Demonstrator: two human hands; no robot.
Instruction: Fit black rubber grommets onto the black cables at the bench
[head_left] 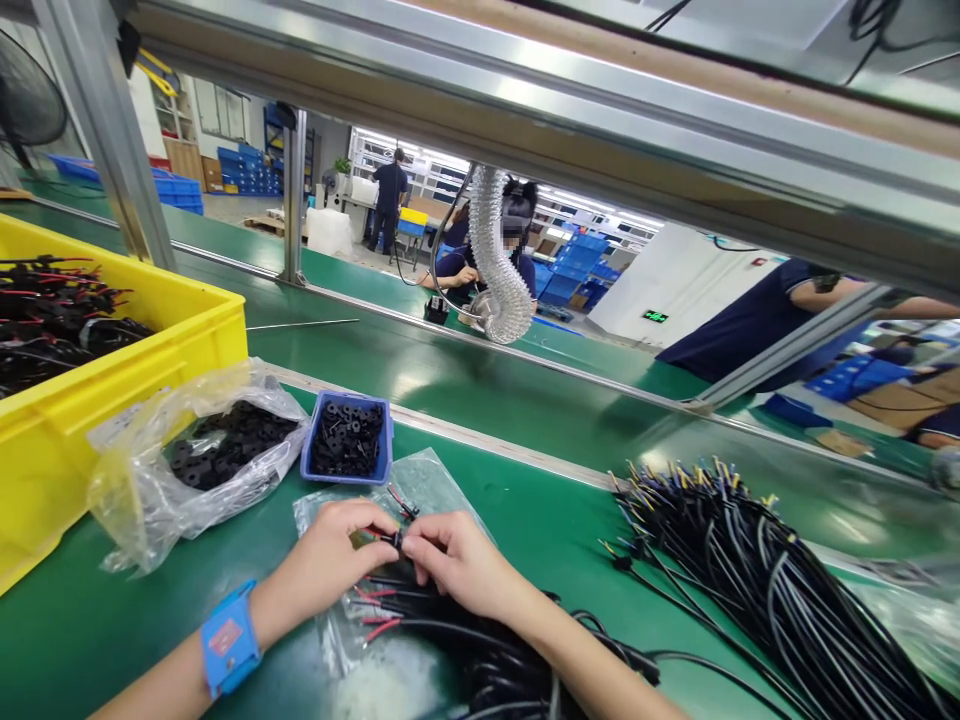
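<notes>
My left hand (349, 550), with a blue band (229, 640) on its wrist, pinches a small black part at a cable end (396, 540). Thumb and finger of my right hand (469, 562) close on the same piece from the other side. A red wire shows by the left fingertips; the exact fit of part and cable is hidden. Just beyond the fingers lies another cable end (405, 503) with red and black wires. Below my hands, a bundle of black cables (480, 640) with red-and-black wire ends rests over clear plastic bags (431, 480).
A blue bin (306, 458) of small black parts stands beside an open plastic bag (120, 495) of black pieces. A yellow crate (202, 335) of wired parts is at left. More black cables (772, 560) lie right. A metal frame and ribbed hose (491, 240) hang ahead; people work beyond.
</notes>
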